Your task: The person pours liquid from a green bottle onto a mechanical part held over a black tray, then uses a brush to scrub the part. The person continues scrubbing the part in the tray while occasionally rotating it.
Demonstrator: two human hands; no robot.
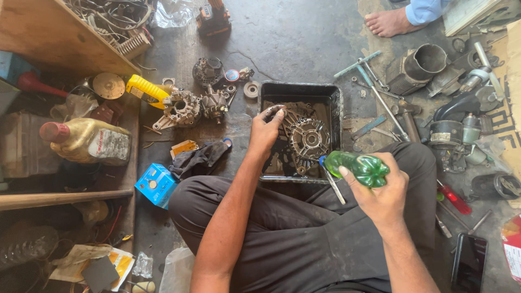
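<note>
Gripping green bottle (362,168), right hand (382,198) near tray (266,97) rim; left hand (265,130) clasps alternator housing (306,138) edge.

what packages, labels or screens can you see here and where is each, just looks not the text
Blue box: small carton on the floor left of the knee, white and yellow print.
Oil bottle: lying at left, amber, red cap, white label.
Phone: lower right floor, dark flat screen.
Red packet: right edge, partly cut off.
</note>
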